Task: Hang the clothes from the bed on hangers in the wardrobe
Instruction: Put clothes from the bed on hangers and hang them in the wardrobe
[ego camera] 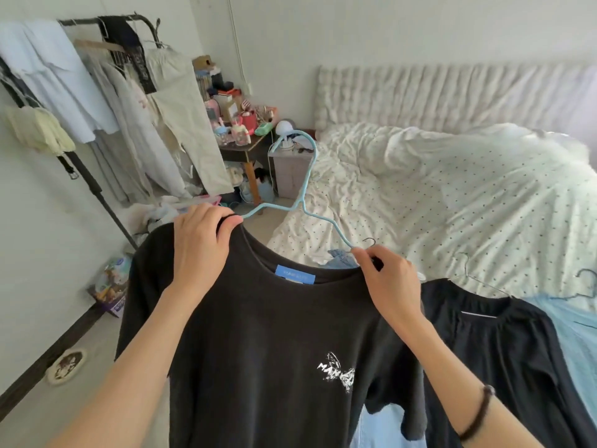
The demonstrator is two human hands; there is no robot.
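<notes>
1. The left hand [202, 245] grips the left shoulder of a black T-shirt [274, 350], fingers curled over the collar edge where one arm of a light-blue hanger [305, 195] enters the neck opening.
2. The right hand [386, 281] pinches the other side of the collar together with the hanger's right arm; a dark band sits on that wrist.
3. The T-shirt hangs in the middle of the view, held up in front of the person, with a blue neck label [295, 275] inside the collar and a white butterfly print [337, 371] on the chest.
4. The hanger's hook rises toward 12 o'clock above the shirt, its centre and neck still outside the collar.
5. At 3 o'clock lies the bed [452, 195] with a dotted white duvet and a padded headboard.
6. At 4 o'clock, on the bed's near edge, a second black garment [504, 344] lies flat with a thin wire hanger [481, 281] at its neckline; pale-blue fabric [578, 334] lies just beside it.
7. At 10 o'clock stands a black clothes rack [97, 182] carrying light shirts and beige trousers.
8. At 11 o'clock a cluttered side table [240, 150] stands between the rack and the bed.
</notes>
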